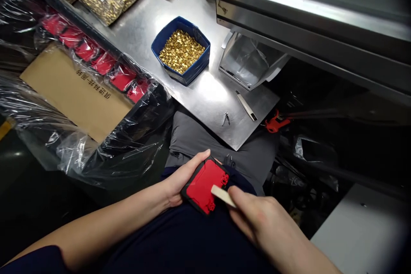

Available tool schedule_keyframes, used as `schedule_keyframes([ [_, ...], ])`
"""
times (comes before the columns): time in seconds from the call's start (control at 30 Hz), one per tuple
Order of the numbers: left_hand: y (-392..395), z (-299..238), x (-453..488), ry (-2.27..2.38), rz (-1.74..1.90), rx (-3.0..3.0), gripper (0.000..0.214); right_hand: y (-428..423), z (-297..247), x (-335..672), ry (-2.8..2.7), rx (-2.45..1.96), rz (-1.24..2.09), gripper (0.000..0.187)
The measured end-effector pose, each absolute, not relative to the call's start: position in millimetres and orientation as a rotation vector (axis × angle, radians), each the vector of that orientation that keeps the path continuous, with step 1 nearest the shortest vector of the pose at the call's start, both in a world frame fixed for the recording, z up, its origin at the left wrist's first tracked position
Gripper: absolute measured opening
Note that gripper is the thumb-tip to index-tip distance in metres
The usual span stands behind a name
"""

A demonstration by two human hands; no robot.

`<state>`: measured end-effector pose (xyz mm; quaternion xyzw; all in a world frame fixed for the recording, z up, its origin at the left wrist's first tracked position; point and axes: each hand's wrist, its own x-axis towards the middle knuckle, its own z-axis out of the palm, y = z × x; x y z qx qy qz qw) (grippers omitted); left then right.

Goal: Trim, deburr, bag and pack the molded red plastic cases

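Note:
My left hand [186,177] grips a red plastic part with a black edge [202,184] by its left side, low over my lap. Small moulded details line the part's right edge. In my right hand [260,214], a flat beige stick [223,195] is pinched between thumb and fingers. Its blunt end lies over the red face near the right edge; I cannot tell whether the two touch. The far end of the stick is hidden in my palm.
A blue bin [183,78] of small brass pieces stands on the metal table [205,102]. Nearby are a clear scoop-like container [253,62], small nippers [226,118] and a pale-handled knife [246,105]. Left, a plastic-lined crate [154,113] holds red parts [102,63] and cardboard [77,90].

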<state>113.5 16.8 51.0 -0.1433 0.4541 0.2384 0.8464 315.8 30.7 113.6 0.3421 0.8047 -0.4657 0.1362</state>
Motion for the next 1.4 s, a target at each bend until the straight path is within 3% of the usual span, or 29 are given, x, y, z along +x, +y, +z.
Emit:
schedule_keyframes([
  [0.73, 14.9, 59.4, 118.8, 0.968, 0.595, -0.208, 0.051, 42.0, 123.0, 299.6, 2.484, 1.132, -1.165, 0.011],
  [0.87, 14.3, 67.6, 115.0, 1.015, 0.672, -0.053, 0.047, 84.9, 131.8, 325.6, 2.209, 1.440, -1.514, 0.021],
  [0.93, 11.8, 67.3, 109.8, 0.995, 0.704, -0.091, 0.050, 101.0, 114.1, 351.4, 2.062, 1.776, -1.473, 0.030],
  [1.0, 9.8, 64.3, 103.4, 0.934, 0.715, -0.170, 0.055, 110.5, 80.8, 370.1, 1.974, 2.016, -1.212, 0.036],
  [1.07, 9.6, 60.6, 96.9, 0.867, 0.726, -0.220, 0.059, 115.9, 41.4, 371.0, 1.929, 2.028, -1.118, 0.037],
  [1.2, 14.6, 56.2, 85.8, 0.786, 0.814, -0.234, 0.067, 132.3, -18.0, 315.5, 2.025, 1.957, -1.275, 0.036],
  [1.3, 18.3, 53.0, 79.3, 0.782, 0.901, -0.190, 0.064, 159.7, -31.0, 259.3, 2.170, 1.963, -1.274, 0.038],
  [1.4, 17.1, 45.8, 73.0, 0.798, 0.985, -0.156, 0.060, 185.2, -20.1, 237.7, 2.289, 2.094, -1.059, 0.041],
])
